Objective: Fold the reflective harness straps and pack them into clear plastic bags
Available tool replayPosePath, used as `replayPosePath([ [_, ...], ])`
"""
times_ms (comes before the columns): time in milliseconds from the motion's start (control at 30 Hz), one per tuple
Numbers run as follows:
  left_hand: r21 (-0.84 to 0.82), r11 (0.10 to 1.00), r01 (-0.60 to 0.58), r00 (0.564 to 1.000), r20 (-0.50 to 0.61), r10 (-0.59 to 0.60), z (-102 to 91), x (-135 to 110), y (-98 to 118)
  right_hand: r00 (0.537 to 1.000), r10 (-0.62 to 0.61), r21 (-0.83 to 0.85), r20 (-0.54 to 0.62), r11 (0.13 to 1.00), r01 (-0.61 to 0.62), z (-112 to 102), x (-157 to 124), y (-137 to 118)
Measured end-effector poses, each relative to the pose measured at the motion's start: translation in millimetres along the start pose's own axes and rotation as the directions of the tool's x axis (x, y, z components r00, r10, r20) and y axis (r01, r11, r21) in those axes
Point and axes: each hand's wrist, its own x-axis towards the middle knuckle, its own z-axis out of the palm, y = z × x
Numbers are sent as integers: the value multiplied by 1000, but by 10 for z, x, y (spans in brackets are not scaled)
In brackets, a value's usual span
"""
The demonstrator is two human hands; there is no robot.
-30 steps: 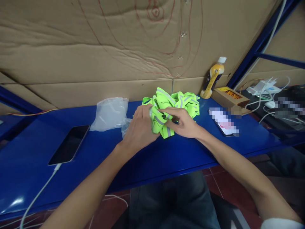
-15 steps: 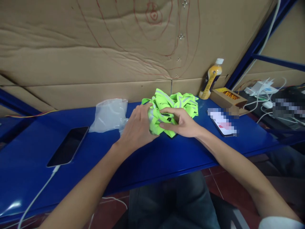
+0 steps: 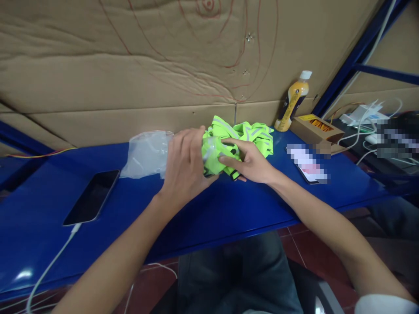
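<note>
A crumpled bundle of neon yellow-green reflective straps [image 3: 244,131] with silver-grey stripes and a few black parts lies on the blue table. My left hand [image 3: 186,159] cups the left end of the bundle, its fingers curved over the far side and its thumb underneath. From the right, my right hand [image 3: 250,161] grips the near part between thumb and fingers; some fingertips are hidden under the fabric. Just left of my left hand lies a clear plastic zip bag [image 3: 147,152], partly covered by that hand.
A black phone [image 3: 93,196] on a white cable lies at the left. Rightward are a second phone [image 3: 307,163] with a lit, blurred screen, a yellow drink bottle [image 3: 293,102], and an open cardboard box [image 3: 316,131]. Cardboard sheeting [image 3: 131,87] stands behind the table.
My left hand has turned more upright and shifted slightly left around the bundle's end. My right hand keeps its grip while the near part of the straps is gathered more tightly.
</note>
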Motion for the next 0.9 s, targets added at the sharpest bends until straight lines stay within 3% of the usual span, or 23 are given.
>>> replayPosePath([
  [167, -12, 1000, -11, 995, 97, 12, 84, -50, -7, 986, -163, -123, 33, 978, 166, -16, 44, 47],
  [267, -14, 997, -70, 987, 147, 71, 185, -113, 39, 989, -54, -103, 136, 992, 69, 99, 38, 75],
  [333, -8, 995, -103, 980, 172, 103, 214, -126, 64, 989, 38, -82, 140, 996, -27, 162, 24, 64],
  [433, -15, 996, -86, 988, 124, 87, 195, -99, 58, 983, 127, 101, 132, 985, -140, 160, 12, 0],
  [567, -72, 989, 125, 990, 66, -121, 135, -42, 8, 967, 84, 439, 239, 879, -185, 70, 11, -71],
  [667, -108, 974, 199, 978, 85, -190, 111, -25, -11, 984, 48, 416, 169, 902, -115, 76, 3, -41],
  [767, -90, 979, 184, 979, 106, -174, 100, -28, -6, 996, 90, 260, 24, 961, -93, 137, -9, 19],
  [900, -7, 991, 132, 982, 139, -130, 83, -41, 48, 993, 107, 119, -55, 988, -100, 235, -24, 80],
])
